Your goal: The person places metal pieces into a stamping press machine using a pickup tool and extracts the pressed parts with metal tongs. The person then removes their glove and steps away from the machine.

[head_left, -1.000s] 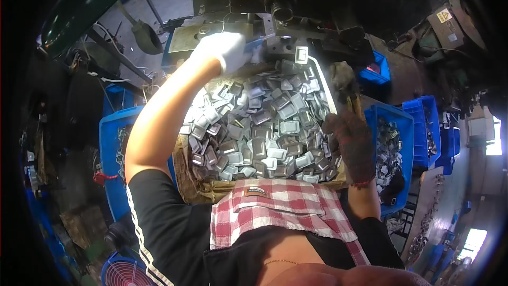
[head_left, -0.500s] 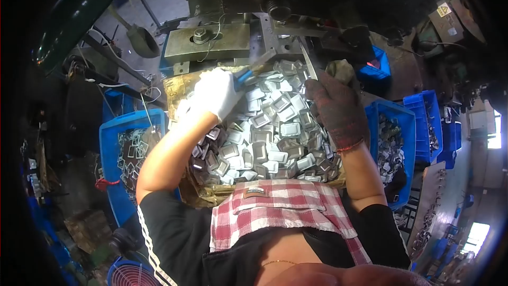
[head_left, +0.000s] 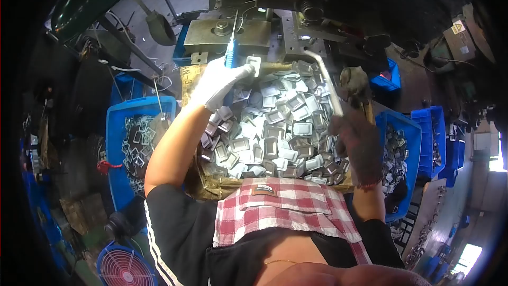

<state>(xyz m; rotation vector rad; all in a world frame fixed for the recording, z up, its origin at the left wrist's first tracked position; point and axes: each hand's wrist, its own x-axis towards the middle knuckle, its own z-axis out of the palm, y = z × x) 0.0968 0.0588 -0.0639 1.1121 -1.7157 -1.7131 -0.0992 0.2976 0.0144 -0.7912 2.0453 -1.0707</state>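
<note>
My left hand [head_left: 216,83], in a white glove, is closed around a blue-handled tool [head_left: 231,53] whose thin metal shaft points up. At its thumb and fingertips is a small rectangular metal piece [head_left: 254,65] with a raised rim. My right hand [head_left: 362,145], in a dark glove and partly in shadow, grips a long, slim metal tool [head_left: 328,83] with a bent far end. Between the hands lies a large heap of small rectangular metal pieces [head_left: 275,127], in a worn box [head_left: 225,188] in front of my apron.
Behind the heap stands a machine with a bolted metal block [head_left: 211,34]. Blue bins with metal parts flank me: one left [head_left: 114,143], one right [head_left: 415,153]. Another blue bin [head_left: 436,116] is farther right. A blue fan [head_left: 127,275] stands at lower left.
My left hand has turned its blue-handled tool upright and now has a metal piece at its fingertips. My right hand has moved back toward me with the slim tool. The view has shifted slightly.
</note>
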